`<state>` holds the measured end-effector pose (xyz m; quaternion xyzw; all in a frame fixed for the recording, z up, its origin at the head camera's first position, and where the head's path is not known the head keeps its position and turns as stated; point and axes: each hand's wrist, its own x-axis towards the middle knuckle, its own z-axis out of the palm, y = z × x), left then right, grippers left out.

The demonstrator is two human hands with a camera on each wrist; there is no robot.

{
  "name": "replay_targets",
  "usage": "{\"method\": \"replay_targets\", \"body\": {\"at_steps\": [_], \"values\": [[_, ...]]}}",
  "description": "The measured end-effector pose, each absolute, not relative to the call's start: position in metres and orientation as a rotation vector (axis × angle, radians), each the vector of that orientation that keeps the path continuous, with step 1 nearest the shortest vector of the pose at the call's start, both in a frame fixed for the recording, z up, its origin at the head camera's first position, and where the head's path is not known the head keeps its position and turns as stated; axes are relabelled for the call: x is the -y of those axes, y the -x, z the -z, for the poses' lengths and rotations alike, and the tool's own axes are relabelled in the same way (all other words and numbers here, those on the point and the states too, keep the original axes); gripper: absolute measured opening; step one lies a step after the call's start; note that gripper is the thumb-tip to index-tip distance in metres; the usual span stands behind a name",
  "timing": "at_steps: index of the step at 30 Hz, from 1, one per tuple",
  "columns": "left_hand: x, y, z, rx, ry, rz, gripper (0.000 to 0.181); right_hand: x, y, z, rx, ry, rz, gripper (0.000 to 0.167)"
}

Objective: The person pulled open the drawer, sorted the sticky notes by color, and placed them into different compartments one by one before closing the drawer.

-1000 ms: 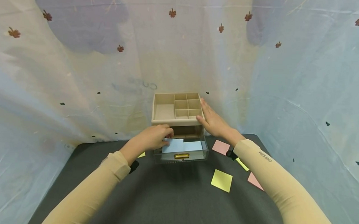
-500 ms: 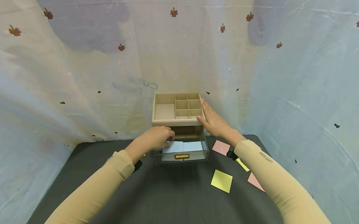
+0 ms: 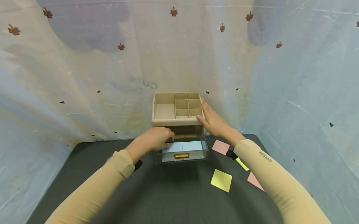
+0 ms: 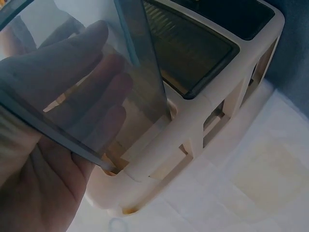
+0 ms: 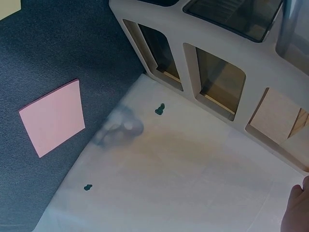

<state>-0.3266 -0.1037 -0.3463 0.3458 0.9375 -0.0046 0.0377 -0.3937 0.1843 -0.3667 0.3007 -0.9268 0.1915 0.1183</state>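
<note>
At the middle of the tabletop's far edge we see a beige organizer [image 3: 177, 122], its clear drawer [image 3: 206, 154] pulled out toward the near edge. Inside the drawer, just behind its gold handle [image 3: 181, 155], we find the left blue pad [image 3: 174, 147] and the right blue pad [image 3: 192, 145] lying side by side.

We see the left hand [image 3: 153, 138] reaching over the drawer's left wall. Its fingers lie loosely bent and close together, showing through the clear wall in the left wrist view; the thumb stands apart from them, its tip at the left blue pad, though we cannot tell how firmly it touches.

The right hand [image 3: 214, 123] rests along the organizer's right side, fingers straight and together, thumb on the near right corner of the top rim.

Toward the far right corner of the dark tabletop [image 3: 158, 198] we have a pink pad [image 3: 220, 147]. Nearer to us lies a yellow pad [image 3: 221, 180], and by the right edge a second pink pad [image 3: 254, 181] sits partly behind the right sleeve [image 3: 276, 177].
</note>
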Motion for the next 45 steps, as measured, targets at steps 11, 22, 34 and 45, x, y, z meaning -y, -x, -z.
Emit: {"method": "replay_targets", "body": {"at_steps": [11,22,34,45], "values": [[0.108,0.325,0.348,-2.967,-1.171,-0.035,0.023,-0.183,0.393,0.365,2.707,-0.886,-0.567,0.078],[0.119,0.31,0.351,-3.191,-1.422,-0.191,0.016,-0.184,0.388,0.366,2.707,-0.871,-0.584,0.078],[0.126,0.288,0.349,-3.31,-1.407,-0.678,0.017,-0.182,0.392,0.368,2.708,-0.868,-0.573,0.078],[0.132,0.264,0.353,-3.255,-1.252,-1.101,0.019,-0.182,0.389,0.365,2.703,-0.872,-0.589,0.078]]}}
